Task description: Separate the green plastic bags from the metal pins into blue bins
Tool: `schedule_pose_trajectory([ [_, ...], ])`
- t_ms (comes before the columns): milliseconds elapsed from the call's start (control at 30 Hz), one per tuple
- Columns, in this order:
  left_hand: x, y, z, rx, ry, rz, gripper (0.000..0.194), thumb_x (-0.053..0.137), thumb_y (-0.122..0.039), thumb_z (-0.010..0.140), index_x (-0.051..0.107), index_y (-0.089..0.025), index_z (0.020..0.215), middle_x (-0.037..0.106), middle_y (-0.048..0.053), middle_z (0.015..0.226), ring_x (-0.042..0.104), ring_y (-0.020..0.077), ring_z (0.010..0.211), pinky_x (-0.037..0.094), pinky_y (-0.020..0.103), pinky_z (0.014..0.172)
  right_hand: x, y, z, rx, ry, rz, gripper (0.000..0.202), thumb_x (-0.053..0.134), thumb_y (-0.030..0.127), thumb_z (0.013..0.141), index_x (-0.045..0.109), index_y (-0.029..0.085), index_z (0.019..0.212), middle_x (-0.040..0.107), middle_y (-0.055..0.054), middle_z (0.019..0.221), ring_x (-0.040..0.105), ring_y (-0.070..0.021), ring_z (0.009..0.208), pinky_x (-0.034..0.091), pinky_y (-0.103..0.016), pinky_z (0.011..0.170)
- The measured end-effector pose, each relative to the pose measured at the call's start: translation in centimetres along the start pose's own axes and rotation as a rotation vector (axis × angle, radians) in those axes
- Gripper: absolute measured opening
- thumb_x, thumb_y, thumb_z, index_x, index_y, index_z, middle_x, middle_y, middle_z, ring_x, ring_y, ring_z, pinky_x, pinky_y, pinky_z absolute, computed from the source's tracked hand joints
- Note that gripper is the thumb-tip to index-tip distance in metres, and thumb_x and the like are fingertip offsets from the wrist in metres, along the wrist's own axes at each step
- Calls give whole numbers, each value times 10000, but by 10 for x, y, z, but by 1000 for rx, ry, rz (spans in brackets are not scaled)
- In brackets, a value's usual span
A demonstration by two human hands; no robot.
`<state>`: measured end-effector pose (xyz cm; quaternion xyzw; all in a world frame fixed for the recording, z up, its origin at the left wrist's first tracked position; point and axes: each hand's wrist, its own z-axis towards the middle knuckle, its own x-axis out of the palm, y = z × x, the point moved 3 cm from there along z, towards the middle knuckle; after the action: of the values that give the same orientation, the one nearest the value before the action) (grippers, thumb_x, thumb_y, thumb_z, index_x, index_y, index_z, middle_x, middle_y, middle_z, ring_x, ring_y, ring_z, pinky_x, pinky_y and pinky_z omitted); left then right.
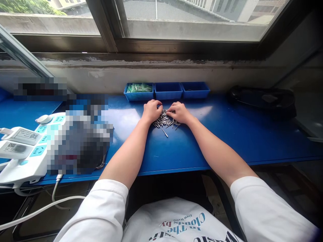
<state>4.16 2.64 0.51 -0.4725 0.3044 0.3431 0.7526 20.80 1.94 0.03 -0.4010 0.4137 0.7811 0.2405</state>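
A loose pile of small metal rods (164,120) lies on the blue table, and one rod (165,133) rests apart at its near side. At the pile's left edge is my left hand (152,110), its fingers curled in; what they hold, if anything, is too small to make out. My right hand (178,112) reaches over the pile's right side with fingertips pinched together at the rods. Whether a rod is between them cannot be made out.
Behind the hands stand three blue bins: the left bin (139,96) holds green and white packets. A white power strip (37,151) with plugs and a blurred dark object are at left. A black bag (262,101) lies at right on the blue table (227,141).
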Motion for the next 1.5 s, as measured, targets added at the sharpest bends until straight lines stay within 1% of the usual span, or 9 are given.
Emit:
schedule_pose_trajectory([
  [333, -3, -3, -1, 111, -27, -99, 193, 554, -283, 835, 716, -199, 894, 723, 58, 966, 647, 218, 973, 484, 348, 917, -6, 4, -2, -31, -86, 113, 175, 569, 258, 828, 725, 187, 789, 710, -66, 826, 576, -211, 837, 454, -341, 802],
  [533, -6, -11, -4, 234, -44, -232, 252, 558, -253, 833, 712, -197, 1024, 737, 46, 973, 665, 186, 921, 507, 308, 879, -9, 9, 0, -11, -112, 178, 175, 508, 262, 863, 667, 188, 873, 702, -57, 807, 587, -212, 828, 453, -335, 779],
  [700, -8, -17, -4, 308, -56, -264, 207, 599, -268, 820, 733, -192, 960, 743, 46, 913, 673, 177, 852, 515, 295, 819, -11, 7, 0, 37, -159, 324, 164, 514, 288, 865, 646, 190, 861, 660, -17, 719, 571, -165, 671, 449, -308, 686],
  [833, -7, -15, -3, 283, -63, -236, 186, 599, -317, 845, 735, -197, 886, 747, 48, 877, 672, 180, 809, 504, 306, 797, -13, 6, 0, 69, -224, 450, 159, 559, 324, 846, 644, 190, 837, 620, 2, 661, 545, -145, 611, 455, -308, 646],
  [967, -4, -11, -1, 263, -71, -182, 194, 571, -305, 867, 724, -192, 831, 745, 50, 845, 670, 195, 811, 480, 331, 814, -13, 5, 1, 99, -243, 622, 171, 629, 356, 802, 639, 192, 851, 639, -7, 685, 606, -162, 651, 491, -321, 646],
  [1167, 1, -1, 3, 202, -41, -205, 195, 520, -257, 869, 695, -191, 812, 739, 48, 872, 657, 191, 831, 477, 308, 788, -14, -1, 1, 122, -266, 754, 285, 746, 423, 686, 670, 198, 843, 699, -28, 806, 657, -198, 784, 529, -357, 749],
  [1267, 1, -1, 2, 186, -15, -209, 209, 499, -261, 874, 684, -199, 802, 732, 42, 864, 653, 187, 840, 478, 306, 799, -15, 0, 0, 117, -241, 808, 297, 740, 432, 679, 685, 202, 860, 720, -28, 832, 672, -210, 834, 530, -373, 818],
  [1400, -3, -6, 0, 147, -19, -158, 266, 466, -347, 916, 692, -212, 876, 727, 56, 942, 644, 207, 939, 467, 337, 883, -18, 1, -2, 143, -229, 795, 282, 666, 419, 733, 685, 193, 900, 738, -57, 883, 685, -237, 896, 530, -387, 838],
  [1500, -8, -6, 0, 74, -70, -121, 277, 466, -374, 921, 684, -216, 983, 713, 69, 1040, 624, 225, 1025, 452, 358, 935, -23, -4, -3, 162, -309, 651, 320, 589, 406, 783, 679, 191, 1002, 734, -83, 985, 668, -251, 961, 523, -401, 847],
])
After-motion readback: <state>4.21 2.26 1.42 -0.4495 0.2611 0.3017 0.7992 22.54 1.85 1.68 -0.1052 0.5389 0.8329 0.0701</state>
